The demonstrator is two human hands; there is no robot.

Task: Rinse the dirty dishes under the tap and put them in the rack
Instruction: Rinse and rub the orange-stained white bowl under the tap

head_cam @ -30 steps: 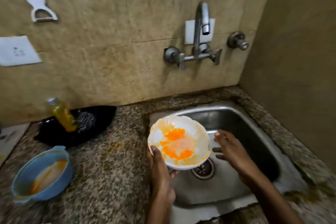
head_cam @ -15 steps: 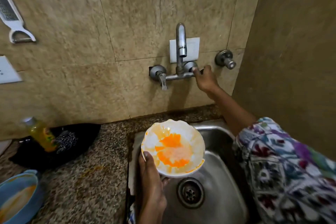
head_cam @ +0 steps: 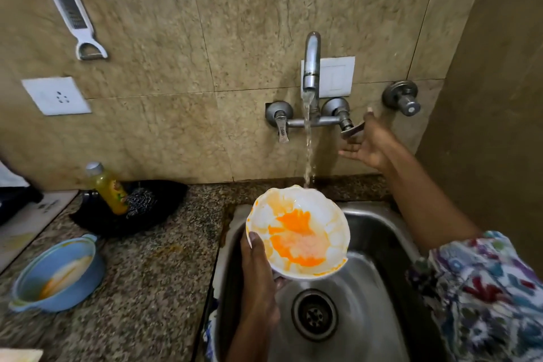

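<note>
Tiled wall (head_cam: 235, 23) fills the upper half of the frame, granite counter (head_cam: 141, 288) takes the lower left. Steel sink (head_cam: 367, 288) sits lower centre-right, drain (head_cam: 314, 315) near the bottom centre.

Patterned sleeve (head_cam: 484, 288) comes in from the lower right corner. Black pan (head_cam: 97, 220) at mid-left against the wall, with a yellow bottle (head_cam: 110, 189) and a steel scrubber (head_cam: 141, 201) resting in it. Blue bowl (head_cam: 55, 273) lower left on the counter, orange smear inside, well apart from the sink.

White bowl (head_cam: 298, 233) is at frame centre, held above the sink, tilted toward the camera, orange residue across the inside. Left hand (head_cam: 258, 282) grips it at the near-left rim: thumb over the rim on the inside, fingers underneath, mostly hidden.

Tap (head_cam: 311, 67) is upper centre-right on the wall, water stream (head_cam: 307, 141) running; it meets the bowl's far rim. Right hand (head_cam: 370, 141) is at mid-right, fingers spread wide and relaxed, holding nothing; it sits just beside the right tap handle (head_cam: 351, 131), contact unclear.

Grater (head_cam: 70, 9) hangs upper left. Wall socket (head_cam: 55, 95) below it. White switch plate (head_cam: 335, 76) behind the spout. Separate round valve (head_cam: 404, 97) to the right of the tap.
</note>
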